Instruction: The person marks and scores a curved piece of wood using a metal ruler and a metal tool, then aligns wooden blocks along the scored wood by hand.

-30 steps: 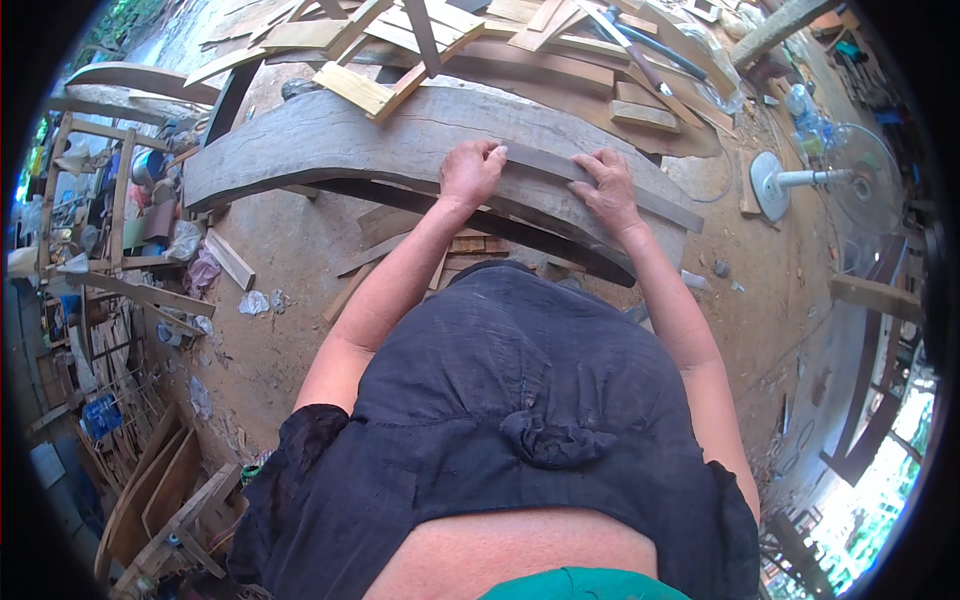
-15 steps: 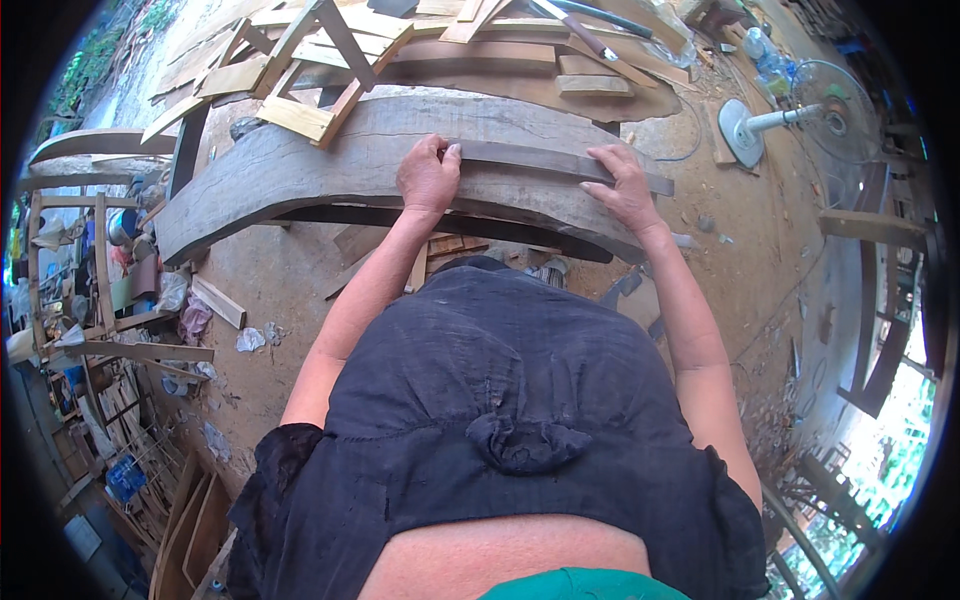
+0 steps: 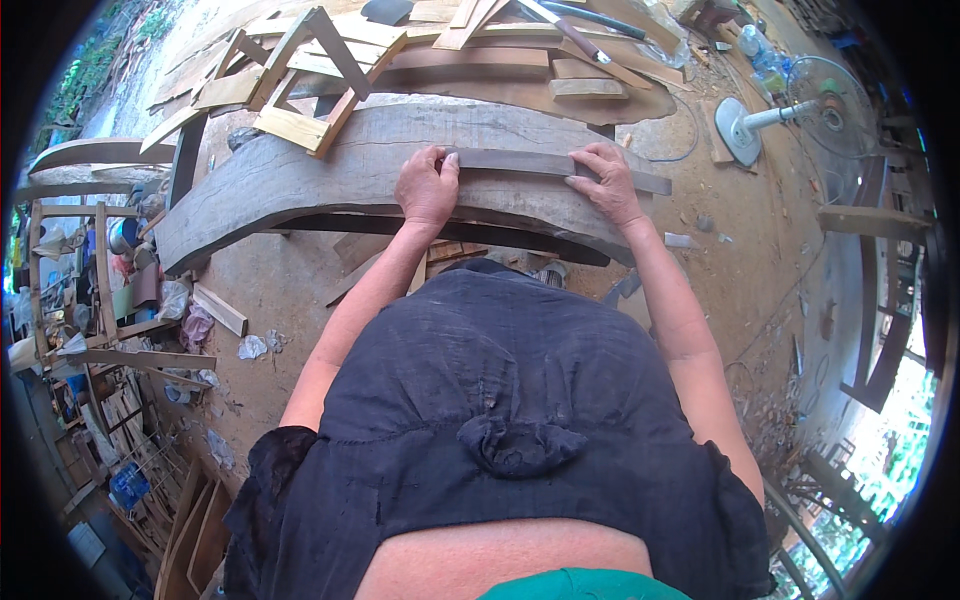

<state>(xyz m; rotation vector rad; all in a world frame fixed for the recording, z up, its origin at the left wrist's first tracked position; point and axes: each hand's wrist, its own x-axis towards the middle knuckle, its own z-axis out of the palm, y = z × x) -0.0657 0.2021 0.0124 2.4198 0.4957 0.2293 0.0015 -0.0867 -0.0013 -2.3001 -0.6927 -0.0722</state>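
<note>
A thin, dark wooden strip (image 3: 515, 160) lies lengthwise over a broad, weathered grey plank (image 3: 330, 160) in front of me. My left hand (image 3: 427, 188) is closed on the strip's left end, thumb on the near side. Further along, my right hand (image 3: 606, 185) pinches it between thumb and fingers. Past that hand the strip's right end sticks out a short way. The plank has curved edges and cracks in its surface.
Beyond the plank lie stacked boards (image 3: 470, 60) and a small wooden frame (image 3: 310, 85). A pedestal fan (image 3: 740, 132) lies at the far right. Wooden racks and clutter fill the left, with a loose wood block (image 3: 220, 309) on the dirt floor (image 3: 290, 290).
My right hand has slid a little to the left along the strip, nearer my left hand. The left hand and the strip stay nearly in place.
</note>
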